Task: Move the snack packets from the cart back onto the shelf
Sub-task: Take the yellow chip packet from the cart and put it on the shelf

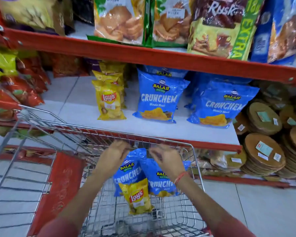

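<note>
Inside the wire cart [194,154] stand two blue Balaji Crunchem packets, one on the left [128,171] and one on the right [161,183], with a yellow Lay's packet [137,196] leaning in front of them. My left hand [112,155] hovers over the top of the left blue packet, fingers spread. Above the right blue packet, my right hand [166,159] has its fingers curled and apart; neither hand clearly grips anything. On the white shelf [75,113] behind the cart stand a row of yellow Lay's packets [109,101] and blue Crunchem packets [158,98] [219,105].
Red-edged shelves run above and below. Rusk and toast bags [217,26] fill the upper shelf. Red and yellow-green snack bags [15,82] sit at left. Stacks of round brown papad packs [266,146] stand at right. A red panel [61,185] hangs inside the cart's left side.
</note>
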The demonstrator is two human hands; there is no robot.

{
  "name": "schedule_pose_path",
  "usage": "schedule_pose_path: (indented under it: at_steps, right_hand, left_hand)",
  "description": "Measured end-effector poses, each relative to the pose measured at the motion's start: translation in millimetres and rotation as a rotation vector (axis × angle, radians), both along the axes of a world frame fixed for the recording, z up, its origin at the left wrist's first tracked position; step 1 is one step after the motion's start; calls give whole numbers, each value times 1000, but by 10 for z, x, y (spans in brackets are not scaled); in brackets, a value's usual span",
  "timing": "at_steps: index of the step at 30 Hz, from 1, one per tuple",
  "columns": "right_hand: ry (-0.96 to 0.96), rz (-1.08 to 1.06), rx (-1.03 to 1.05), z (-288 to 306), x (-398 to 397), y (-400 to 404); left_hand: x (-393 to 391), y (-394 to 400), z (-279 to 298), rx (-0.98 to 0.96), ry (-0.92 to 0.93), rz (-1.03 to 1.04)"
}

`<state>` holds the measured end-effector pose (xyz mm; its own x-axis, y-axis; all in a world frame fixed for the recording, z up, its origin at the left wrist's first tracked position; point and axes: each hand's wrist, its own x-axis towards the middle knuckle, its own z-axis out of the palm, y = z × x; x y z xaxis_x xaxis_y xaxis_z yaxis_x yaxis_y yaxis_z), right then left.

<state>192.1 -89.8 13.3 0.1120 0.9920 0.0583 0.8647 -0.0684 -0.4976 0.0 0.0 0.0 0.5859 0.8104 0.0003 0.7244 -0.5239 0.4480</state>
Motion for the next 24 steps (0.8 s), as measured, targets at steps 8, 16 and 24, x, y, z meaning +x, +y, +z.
schedule_pose_path:
  at_steps: [8,16,24]
  right_hand:
    - [-190,243,-745,-1128,-307,110]
    - [-292,179,-837,-1430,-472,-82]
    - [-5,62,-619,-828,-311,-209]
  left_hand:
    - [-171,-393,-1118,-599,381,28]
    - [-214,-510,-1360,-693,376,185]
    - [-491,-474,-768,-545,13,188]
